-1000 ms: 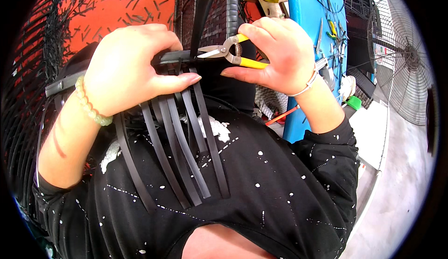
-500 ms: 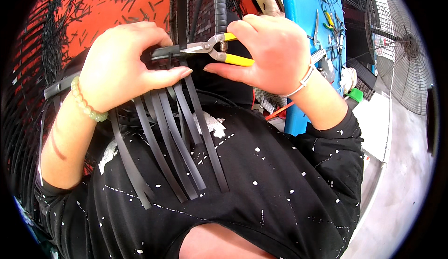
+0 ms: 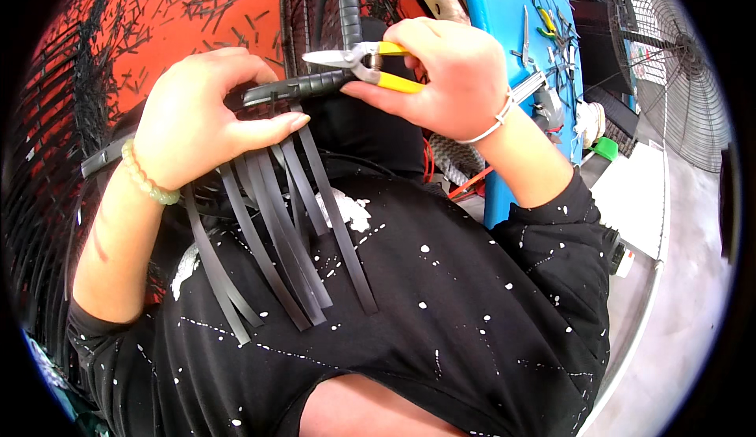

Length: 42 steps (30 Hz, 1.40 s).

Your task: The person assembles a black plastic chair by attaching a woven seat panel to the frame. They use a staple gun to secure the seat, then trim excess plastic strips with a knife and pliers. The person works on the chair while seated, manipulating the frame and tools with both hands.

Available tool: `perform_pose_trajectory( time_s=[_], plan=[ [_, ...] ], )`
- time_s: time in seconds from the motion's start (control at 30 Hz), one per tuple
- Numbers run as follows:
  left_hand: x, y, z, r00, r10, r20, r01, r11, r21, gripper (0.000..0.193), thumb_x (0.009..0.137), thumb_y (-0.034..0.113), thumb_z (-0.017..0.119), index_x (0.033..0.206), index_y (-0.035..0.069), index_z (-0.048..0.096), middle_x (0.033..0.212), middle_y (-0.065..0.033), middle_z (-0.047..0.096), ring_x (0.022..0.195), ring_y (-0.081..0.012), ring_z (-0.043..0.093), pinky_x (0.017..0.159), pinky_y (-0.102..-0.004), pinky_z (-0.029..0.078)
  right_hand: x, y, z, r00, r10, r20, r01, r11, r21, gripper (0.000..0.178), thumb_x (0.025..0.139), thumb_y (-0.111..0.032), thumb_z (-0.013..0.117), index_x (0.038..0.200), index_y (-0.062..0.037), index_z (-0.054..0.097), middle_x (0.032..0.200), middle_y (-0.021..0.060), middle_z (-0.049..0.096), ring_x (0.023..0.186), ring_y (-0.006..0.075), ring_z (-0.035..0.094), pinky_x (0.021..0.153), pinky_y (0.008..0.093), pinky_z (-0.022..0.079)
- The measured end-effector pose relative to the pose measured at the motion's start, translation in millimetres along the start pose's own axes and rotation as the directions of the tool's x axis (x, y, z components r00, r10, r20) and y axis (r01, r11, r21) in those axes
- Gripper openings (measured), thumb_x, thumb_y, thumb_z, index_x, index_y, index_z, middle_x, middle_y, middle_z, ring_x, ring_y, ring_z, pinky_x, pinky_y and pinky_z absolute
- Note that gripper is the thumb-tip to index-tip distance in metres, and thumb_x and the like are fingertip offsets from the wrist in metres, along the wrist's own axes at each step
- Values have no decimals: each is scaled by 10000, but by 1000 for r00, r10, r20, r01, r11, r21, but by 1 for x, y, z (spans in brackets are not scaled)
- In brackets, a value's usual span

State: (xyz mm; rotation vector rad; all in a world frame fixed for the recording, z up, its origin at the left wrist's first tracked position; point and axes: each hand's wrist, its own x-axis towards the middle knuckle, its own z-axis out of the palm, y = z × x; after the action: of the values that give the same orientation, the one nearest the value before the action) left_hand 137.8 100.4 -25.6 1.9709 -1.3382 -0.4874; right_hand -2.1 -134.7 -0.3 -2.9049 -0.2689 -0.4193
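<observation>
My left hand (image 3: 197, 126) grips a dark strip-wrapped bar (image 3: 303, 87), thumb in front and fingers curled behind it. Several flat dark grey strips (image 3: 272, 224) hang from the bar below that thumb and lie over my black shirt. In my right hand (image 3: 457, 79) are small snips (image 3: 402, 83) with yellow handles. Their pale blades (image 3: 331, 57) point left just above the bar, and look closed. The right thumb tip is close to the bar's right end; I cannot tell whether it touches. What the left fingertips press on is hidden.
Cut black scraps (image 3: 228, 4) litter an orange-red surface ahead. A dark woven piece (image 3: 303, 4) with a wrapped edge rises beyond my hands. To the right stand a blue table (image 3: 480, 4) bearing tools and scraps, and a large wire-caged fan (image 3: 685, 67). Dark strands (image 3: 47, 161) crowd the left.
The snips have lifted off the bar and shifted slightly left. A dark strip that stood upright at the blades no longer shows there. My left hand keeps its hold.
</observation>
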Motion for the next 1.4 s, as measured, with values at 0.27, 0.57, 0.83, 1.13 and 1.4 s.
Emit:
perform_pose_trajectory(
  time_s=[0.27,0.57,0.83,1.13,1.4],
  plan=[
    [0,2,-8,985,166,-49,-169,983,-66,359,701,85,808,1044,38,711,1066,-86,647,972,-257,632,817,-335,505,-60,67,-37,949,141,-282,-198,963,-185,465,709,-303,886,1042,-50,682,969,131,689,876,327,677,794,408,537],
    [6,11,-17,925,326,194,-327,945,-31,348,727,63,759,1072,38,721,1090,-104,656,1033,-296,630,868,-375,517,-354,157,-39,266,863,-430,-954,172,-245,628,843,-574,721,1179,-44,690,1144,189,662,1100,350,636,959,436,487],
    [12,44,-17,984,-36,175,79,966,-246,280,1055,151,503,1054,-53,696,1023,-119,728,1001,-201,674,939,-324,491,-328,161,-12,526,572,-629,-842,452,-294,622,862,-451,762,1259,6,617,1251,251,604,1200,375,534,1066,453,397],
    [40,26,-6,934,-258,247,342,441,-830,321,1068,262,475,922,16,621,738,-33,577,756,-173,627,809,-325,517,10,19,48,949,99,-298,-51,985,165,185,921,-238,636,979,-84,722,988,135,704,954,291,668,928,418,492],
    [43,61,-4,833,-524,179,302,158,-940,363,1026,234,532,697,105,450,582,40,321,495,-97,279,555,-261,269,39,-37,73,967,246,-71,-239,966,100,240,861,-327,608,828,-137,749,971,35,718,1190,234,575,1072,519,361]
  ],
)
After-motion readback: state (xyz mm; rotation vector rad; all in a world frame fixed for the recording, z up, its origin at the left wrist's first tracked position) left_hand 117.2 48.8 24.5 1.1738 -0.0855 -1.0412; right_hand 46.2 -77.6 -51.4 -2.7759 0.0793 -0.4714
